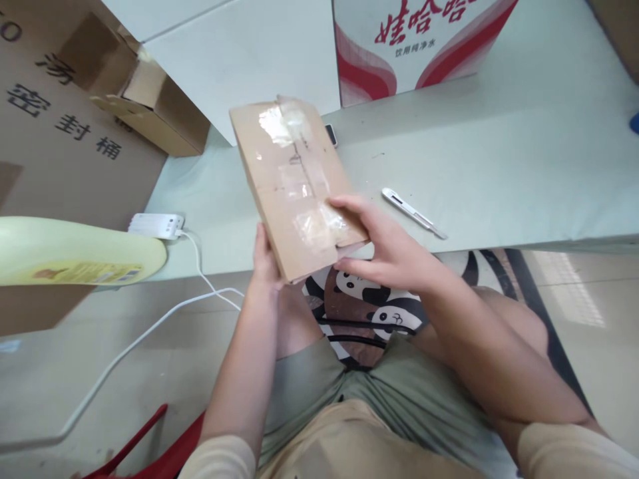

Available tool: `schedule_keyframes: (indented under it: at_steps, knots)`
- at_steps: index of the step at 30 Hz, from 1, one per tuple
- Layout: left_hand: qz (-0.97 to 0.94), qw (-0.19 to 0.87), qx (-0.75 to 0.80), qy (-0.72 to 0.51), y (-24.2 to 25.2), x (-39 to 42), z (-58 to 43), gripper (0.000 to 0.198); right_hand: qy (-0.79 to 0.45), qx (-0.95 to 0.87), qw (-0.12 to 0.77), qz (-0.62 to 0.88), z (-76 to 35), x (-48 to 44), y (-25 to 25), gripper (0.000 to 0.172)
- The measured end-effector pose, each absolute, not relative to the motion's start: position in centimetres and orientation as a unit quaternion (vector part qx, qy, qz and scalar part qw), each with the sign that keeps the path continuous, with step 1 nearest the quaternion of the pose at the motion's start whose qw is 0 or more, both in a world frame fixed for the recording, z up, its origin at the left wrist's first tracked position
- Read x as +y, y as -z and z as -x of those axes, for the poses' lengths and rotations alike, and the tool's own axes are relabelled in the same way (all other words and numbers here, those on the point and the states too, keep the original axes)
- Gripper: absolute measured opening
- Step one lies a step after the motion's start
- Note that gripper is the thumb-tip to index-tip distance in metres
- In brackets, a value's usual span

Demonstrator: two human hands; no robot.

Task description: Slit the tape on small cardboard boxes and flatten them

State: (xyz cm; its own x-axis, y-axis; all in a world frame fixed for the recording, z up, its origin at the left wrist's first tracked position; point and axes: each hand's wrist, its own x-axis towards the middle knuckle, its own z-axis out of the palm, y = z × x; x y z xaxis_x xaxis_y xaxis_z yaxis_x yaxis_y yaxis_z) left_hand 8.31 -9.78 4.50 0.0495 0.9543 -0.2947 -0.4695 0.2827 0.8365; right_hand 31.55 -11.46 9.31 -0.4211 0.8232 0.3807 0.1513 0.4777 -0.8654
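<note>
Cardboard parcel [294,186] — flat, patched with clear tape — is held tilted over the near edge of the counter [499,166], above the person's lap; left hand [264,256] grips its near-left edge from beneath, fingers hidden behind it; right hand [384,246] pinches the near-right corner, thumb on top; a white box cutter [413,213] lies on the counter just to the right; farther back stand an open brown carton [150,100] and a red-and-white carton [419,40].

The flat brown taped cardboard box [294,179] fills the space between your left hand [264,258] and right hand [394,249]. Right of your fingers, only a slim white utility knife [413,213] interrupts the pale tabletop [524,166]; left of them sits a white power strip [156,225].
</note>
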Motion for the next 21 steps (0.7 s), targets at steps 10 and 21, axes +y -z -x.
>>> schedule_keyframes:
  at_steps: [10, 21]
  knots:
    - [-0.499, 0.441, 0.515, -0.539, -7.5, -14.0, -8.0, 0.08, -0.356, -0.734, 0.413, 0.405, -32.2, -11.6, -8.6, 0.051]
    - [-0.597, 0.266, 0.576, -0.491, -8.9, -14.6, -8.8, 0.08, -0.353, -0.733, 0.425, 0.398, -30.4, -12.2, -8.4, 0.048]
